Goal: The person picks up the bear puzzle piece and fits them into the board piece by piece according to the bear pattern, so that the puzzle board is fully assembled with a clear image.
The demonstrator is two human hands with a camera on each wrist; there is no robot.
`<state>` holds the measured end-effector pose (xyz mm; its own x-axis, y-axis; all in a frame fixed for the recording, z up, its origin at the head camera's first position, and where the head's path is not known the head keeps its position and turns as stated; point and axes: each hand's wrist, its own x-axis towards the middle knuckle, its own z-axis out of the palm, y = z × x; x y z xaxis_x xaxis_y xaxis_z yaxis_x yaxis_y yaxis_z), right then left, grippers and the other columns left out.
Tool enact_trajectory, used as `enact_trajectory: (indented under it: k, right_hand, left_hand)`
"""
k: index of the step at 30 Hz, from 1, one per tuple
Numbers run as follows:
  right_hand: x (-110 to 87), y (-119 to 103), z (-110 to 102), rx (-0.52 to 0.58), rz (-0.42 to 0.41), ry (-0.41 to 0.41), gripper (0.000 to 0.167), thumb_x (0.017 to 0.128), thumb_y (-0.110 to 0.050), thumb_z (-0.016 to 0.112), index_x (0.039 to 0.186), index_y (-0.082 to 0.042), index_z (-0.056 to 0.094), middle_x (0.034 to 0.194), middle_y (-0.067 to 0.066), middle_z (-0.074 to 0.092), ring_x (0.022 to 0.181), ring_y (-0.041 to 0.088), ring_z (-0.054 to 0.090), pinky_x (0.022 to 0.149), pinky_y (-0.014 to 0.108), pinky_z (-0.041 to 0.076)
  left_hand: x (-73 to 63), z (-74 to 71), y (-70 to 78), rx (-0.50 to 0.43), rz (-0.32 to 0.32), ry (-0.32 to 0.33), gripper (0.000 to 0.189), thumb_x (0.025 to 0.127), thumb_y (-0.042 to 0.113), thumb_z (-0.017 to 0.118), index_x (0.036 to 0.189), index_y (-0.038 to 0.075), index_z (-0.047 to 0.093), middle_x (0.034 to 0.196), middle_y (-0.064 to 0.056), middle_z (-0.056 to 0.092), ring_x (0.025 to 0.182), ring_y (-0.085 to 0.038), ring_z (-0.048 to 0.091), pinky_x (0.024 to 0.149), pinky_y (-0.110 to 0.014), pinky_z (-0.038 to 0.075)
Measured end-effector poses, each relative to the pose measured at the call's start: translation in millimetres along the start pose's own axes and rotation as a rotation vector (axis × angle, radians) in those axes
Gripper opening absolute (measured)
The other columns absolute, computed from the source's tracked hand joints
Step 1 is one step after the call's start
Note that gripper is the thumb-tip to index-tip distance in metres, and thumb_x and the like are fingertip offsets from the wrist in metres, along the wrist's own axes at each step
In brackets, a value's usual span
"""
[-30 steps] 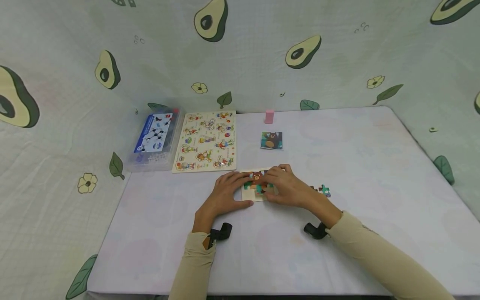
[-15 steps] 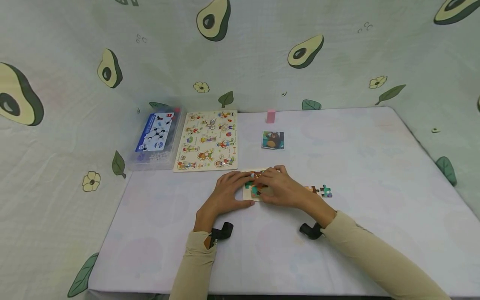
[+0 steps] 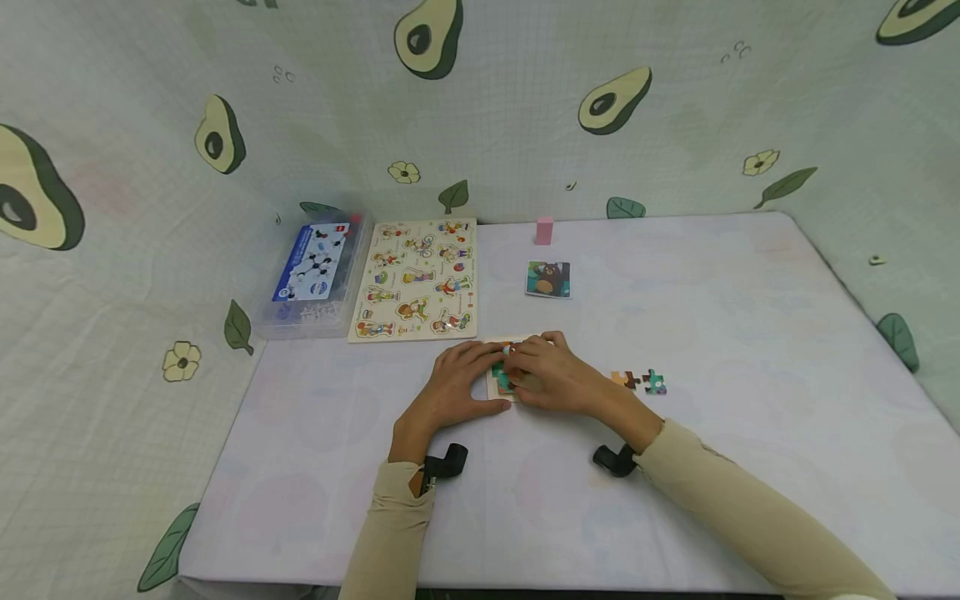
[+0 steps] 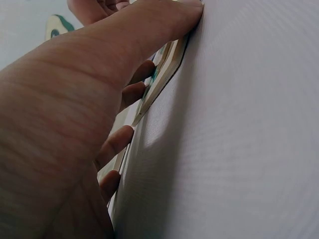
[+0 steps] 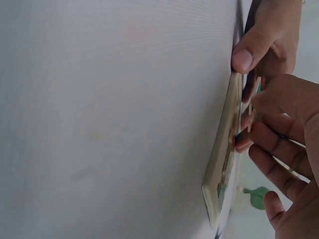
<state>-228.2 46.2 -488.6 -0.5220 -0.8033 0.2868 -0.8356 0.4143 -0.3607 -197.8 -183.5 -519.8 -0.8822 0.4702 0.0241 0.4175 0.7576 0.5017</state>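
Note:
My right hand [image 3: 557,377] is over the small wooden puzzle board [image 3: 492,393]. In the right wrist view, its thumb and fingers pinch a thin puzzle piece [image 5: 257,88] with a teal face, tilted just above the board. My left hand [image 3: 452,385] rests at the board's left side. Its thumb touches the near edge and its fairly straight fingers reach over the far-left part. Teal and orange printed pieces show on the board between the hands; my right hand hides most of the rest. Two loose pieces, one brown and orange [image 3: 626,380] and one teal [image 3: 655,382], lie to the right.
Beyond the board lies a bear picture card [image 3: 548,280], with a pink block [image 3: 543,232] behind it. At back left are a large wooden picture board [image 3: 412,283] and a clear plastic box [image 3: 315,321] with a blue label. A patterned cloth hangs behind the table.
My right hand has shifted slightly left across the board with the piece, covering the bear print and uncovering the loose pieces at right. My left hand stays in place.

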Motion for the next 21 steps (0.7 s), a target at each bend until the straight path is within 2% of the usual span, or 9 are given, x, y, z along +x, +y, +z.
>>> enact_trajectory:
  k: [11,21]
  right_hand:
    - [0.3,-0.5,6.9,-0.051,0.006,-0.043,0.021,0.088,-0.018,0.077,0.108,-0.014,0.073,0.117,0.003,0.066,0.117,0.026,0.056,0.092,0.051,0.036]
    - [-0.6,-4.9,5.4,-0.158,-0.041,-0.063,0.010,0.093,-0.018,0.073,0.101,-0.019,0.079,0.114,-0.002,0.068,0.119,0.024,0.055,0.091,0.053,0.035]
  left_hand:
    - [0.3,-0.8,0.9,0.005,0.007,0.007,0.078,0.085,0.057,0.073,0.151,0.024,0.047,0.155,0.007,0.039,0.146,-0.026,0.025,0.115,-0.053,0.018]
    - [0.6,-0.2,0.3,0.020,-0.011,-0.016,0.078,0.086,0.059,0.071,0.152,0.025,0.044,0.157,0.009,0.036,0.147,-0.024,0.023,0.116,-0.051,0.017]
